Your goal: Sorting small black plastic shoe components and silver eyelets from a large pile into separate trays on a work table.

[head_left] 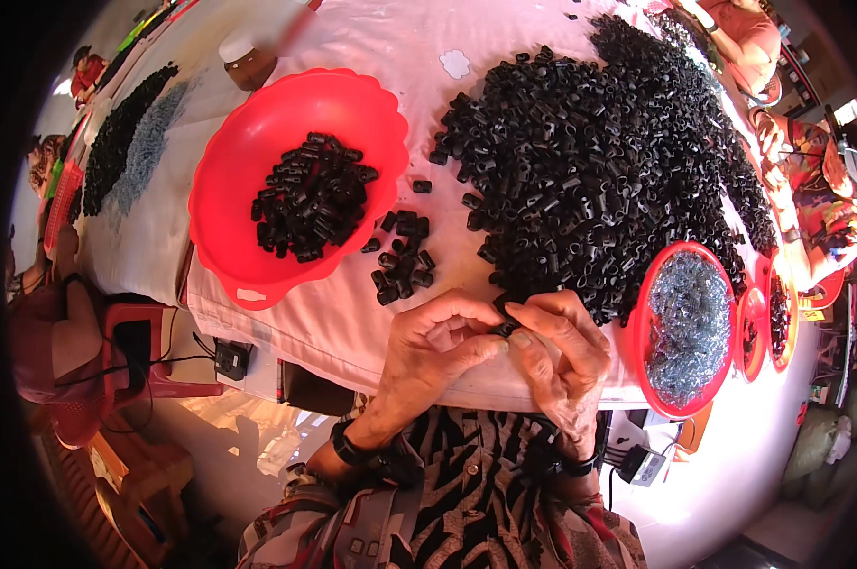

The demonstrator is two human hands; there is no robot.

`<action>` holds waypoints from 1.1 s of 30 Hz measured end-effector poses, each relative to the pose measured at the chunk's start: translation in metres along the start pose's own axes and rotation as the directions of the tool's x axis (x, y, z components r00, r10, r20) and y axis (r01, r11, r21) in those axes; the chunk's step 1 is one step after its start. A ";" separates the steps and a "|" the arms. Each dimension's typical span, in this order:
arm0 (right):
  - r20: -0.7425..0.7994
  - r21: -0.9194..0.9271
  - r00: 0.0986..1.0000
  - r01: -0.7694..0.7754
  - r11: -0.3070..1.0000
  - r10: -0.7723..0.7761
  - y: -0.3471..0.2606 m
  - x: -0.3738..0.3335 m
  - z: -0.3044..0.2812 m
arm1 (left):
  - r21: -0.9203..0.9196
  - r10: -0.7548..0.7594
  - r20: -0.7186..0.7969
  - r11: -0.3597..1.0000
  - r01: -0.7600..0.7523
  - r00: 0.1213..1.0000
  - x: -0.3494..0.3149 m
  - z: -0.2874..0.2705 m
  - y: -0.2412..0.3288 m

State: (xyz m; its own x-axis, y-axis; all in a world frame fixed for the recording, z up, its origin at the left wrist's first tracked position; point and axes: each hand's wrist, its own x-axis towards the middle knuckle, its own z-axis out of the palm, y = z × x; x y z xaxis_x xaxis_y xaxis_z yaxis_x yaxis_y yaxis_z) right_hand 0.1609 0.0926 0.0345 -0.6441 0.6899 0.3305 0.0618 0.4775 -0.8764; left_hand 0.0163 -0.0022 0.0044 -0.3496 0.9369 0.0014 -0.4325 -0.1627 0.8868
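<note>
Both my hands meet over the table's near edge, around one small black plastic piece [507,328]. My left hand [440,343] pinches it between thumb and forefinger. From the other side, my right hand [559,356] closes its thumb and fingers on the same piece, so most of it is hidden. Just beyond my hands spreads a big heap of black plastic parts [589,161], short and tube-like. A small cluster of similar pieces [405,251] lies left of the heap. Farther left, a red scalloped bowl [224,175] holds a pile of black pieces [314,194].
At the right edge stands a red basket [642,379] of clear bluish bits [686,327], with smaller red baskets [751,332] beside it. A white-capped brown jar [246,59] is behind the bowl. Other people sit along both sides. A red plastic chair [129,356] stands at left.
</note>
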 end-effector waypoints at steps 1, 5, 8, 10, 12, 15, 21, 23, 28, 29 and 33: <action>-0.001 0.001 1.000 -0.003 1.000 0.003 0.000 0.000 0.000 | 0.062 0.061 0.005 0.996 -0.062 0.998 0.001 -0.001 -0.001; 0.007 0.000 1.000 0.000 1.000 0.000 0.001 0.001 0.001 | 0.176 0.096 0.027 0.979 -0.099 0.995 0.001 -0.003 -0.002; 0.008 0.007 1.000 0.010 1.000 -0.010 0.005 0.001 0.001 | 0.192 0.112 0.007 0.975 -0.111 0.994 0.001 -0.002 -0.004; 0.004 0.018 1.000 0.017 1.000 -0.017 0.005 0.001 0.002 | 0.147 0.106 -0.005 0.984 -0.104 0.994 0.001 -0.001 -0.005; 0.003 0.037 1.000 -0.030 0.999 0.030 0.006 0.000 0.002 | 0.158 0.103 0.007 0.982 -0.103 0.995 0.002 -0.004 -0.009; -0.007 0.019 1.000 0.005 1.000 -0.004 0.007 0.002 0.002 | 0.149 0.095 0.017 0.984 -0.097 0.995 0.002 -0.003 -0.008; -0.007 0.117 0.997 -0.077 0.990 0.078 0.010 -0.003 0.001 | 0.121 0.047 0.007 0.992 -0.048 0.999 0.001 -0.002 -0.005; -0.015 0.147 0.994 -0.104 0.984 0.108 0.010 -0.005 0.001 | 0.138 0.042 0.010 0.989 -0.043 0.999 0.002 -0.002 -0.004; -0.009 0.408 0.939 -0.309 0.859 0.343 -0.001 -0.006 0.001 | 0.068 0.079 0.013 0.994 -0.080 0.997 0.004 -0.003 -0.002; -0.020 0.436 0.945 -0.285 0.854 0.325 -0.001 -0.006 0.002 | 0.067 0.080 0.011 0.995 -0.080 0.997 0.005 -0.004 -0.002; -0.011 0.441 0.965 -0.232 0.867 0.264 0.003 -0.004 0.003 | 0.048 0.092 0.049 0.994 -0.095 0.995 0.005 -0.005 -0.002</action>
State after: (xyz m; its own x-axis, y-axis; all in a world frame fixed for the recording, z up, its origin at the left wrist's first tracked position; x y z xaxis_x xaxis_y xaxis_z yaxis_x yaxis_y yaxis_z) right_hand 0.1611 0.0896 0.0292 -0.5968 0.7972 0.0915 -0.1336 0.0137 -0.9909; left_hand 0.0111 0.0011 -0.0002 -0.3465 0.9320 0.1060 -0.3569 -0.2355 0.9040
